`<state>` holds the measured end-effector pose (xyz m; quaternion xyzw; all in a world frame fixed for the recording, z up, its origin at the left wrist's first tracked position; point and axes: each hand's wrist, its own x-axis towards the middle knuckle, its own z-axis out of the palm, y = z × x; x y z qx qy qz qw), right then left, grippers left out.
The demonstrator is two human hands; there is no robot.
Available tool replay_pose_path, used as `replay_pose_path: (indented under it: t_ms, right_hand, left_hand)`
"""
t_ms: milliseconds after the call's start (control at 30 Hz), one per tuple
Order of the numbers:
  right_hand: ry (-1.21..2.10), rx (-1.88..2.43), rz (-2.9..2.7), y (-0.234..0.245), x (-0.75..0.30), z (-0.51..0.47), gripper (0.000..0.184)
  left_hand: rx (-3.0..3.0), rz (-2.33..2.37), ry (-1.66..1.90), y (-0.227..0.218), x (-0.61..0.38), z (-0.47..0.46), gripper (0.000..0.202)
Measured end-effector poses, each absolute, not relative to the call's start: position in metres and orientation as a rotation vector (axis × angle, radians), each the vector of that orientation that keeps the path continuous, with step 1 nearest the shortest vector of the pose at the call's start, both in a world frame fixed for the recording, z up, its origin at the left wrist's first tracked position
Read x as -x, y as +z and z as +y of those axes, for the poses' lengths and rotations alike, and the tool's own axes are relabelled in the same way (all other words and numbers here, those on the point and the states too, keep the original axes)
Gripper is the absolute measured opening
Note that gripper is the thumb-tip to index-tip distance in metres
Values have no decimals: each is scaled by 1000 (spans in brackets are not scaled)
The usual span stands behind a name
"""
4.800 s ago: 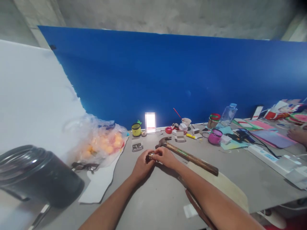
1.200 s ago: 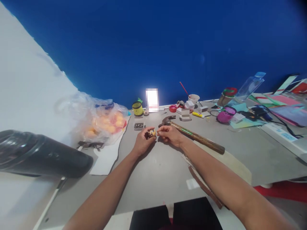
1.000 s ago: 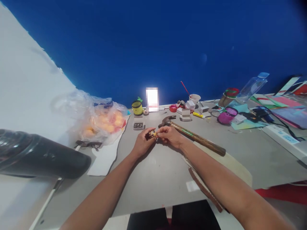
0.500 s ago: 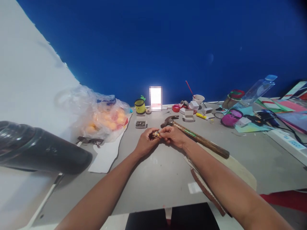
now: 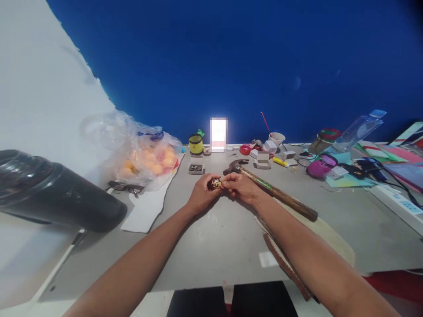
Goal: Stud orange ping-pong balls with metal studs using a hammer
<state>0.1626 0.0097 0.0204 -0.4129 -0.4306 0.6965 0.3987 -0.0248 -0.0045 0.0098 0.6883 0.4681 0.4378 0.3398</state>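
Observation:
A small round yellow-and-dark studded ball [image 5: 216,183] sits between both hands over the grey table [image 5: 211,246]. My left hand [image 5: 202,194] is closed round its left side. My right hand [image 5: 241,187] pinches at its right side with thumb and forefinger. A hammer [image 5: 271,194] with a wooden handle lies just behind my right hand, its head toward the wall. A small tray of metal studs [image 5: 196,168] rests a little beyond my left hand.
A clear bag of orange balls [image 5: 147,159] and black glasses [image 5: 125,188] lie at the left, on white paper [image 5: 145,211]. A black cylinder [image 5: 56,193] looms at far left. A yellow cup [image 5: 195,144], small boxes [image 5: 262,159], a pink container [image 5: 320,166], a bottle [image 5: 358,130], coloured paper and a power strip [image 5: 396,202] crowd the back right.
The camera view has tilted down and shifted since the earliest frame. Both hands stay together on the small ball, with the right fingers moving slightly at it. The hammer has not moved.

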Motion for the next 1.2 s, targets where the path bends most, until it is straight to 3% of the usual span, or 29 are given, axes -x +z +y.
replay_pose_path:
  t_ms: [567,1200]
  right_hand:
    - [1744,1064,-1120,24,-161,10,39]
    - [1660,1175,-1182,32,-149,3,16]
  left_hand:
    - [-1830,1240,1104,14,25,-6,33]
    - [-1808,1258,1099,13,27,-5,30]
